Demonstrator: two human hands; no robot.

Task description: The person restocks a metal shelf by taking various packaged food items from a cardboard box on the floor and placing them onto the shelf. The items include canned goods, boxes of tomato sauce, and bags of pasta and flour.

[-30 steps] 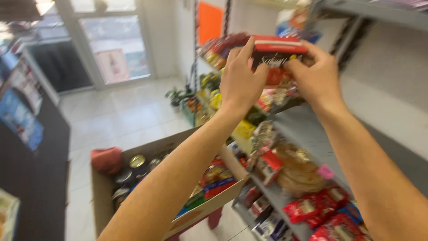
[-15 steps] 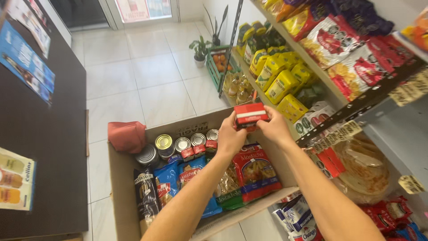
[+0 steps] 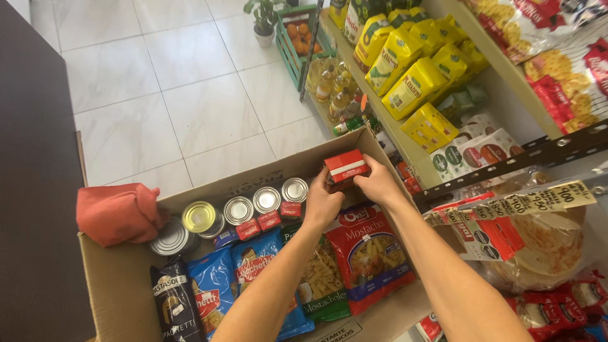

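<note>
Both hands, the left hand (image 3: 322, 206) and right hand (image 3: 378, 184), were clamped on a small red box (image 3: 346, 167) at frame centre, over the far right corner of the cardboard box (image 3: 120, 288), beside silver cans (image 3: 266, 199).

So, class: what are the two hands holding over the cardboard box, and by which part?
A small red carton, held between both hands: left hand at its lower left end, right hand at its lower right end.
</note>
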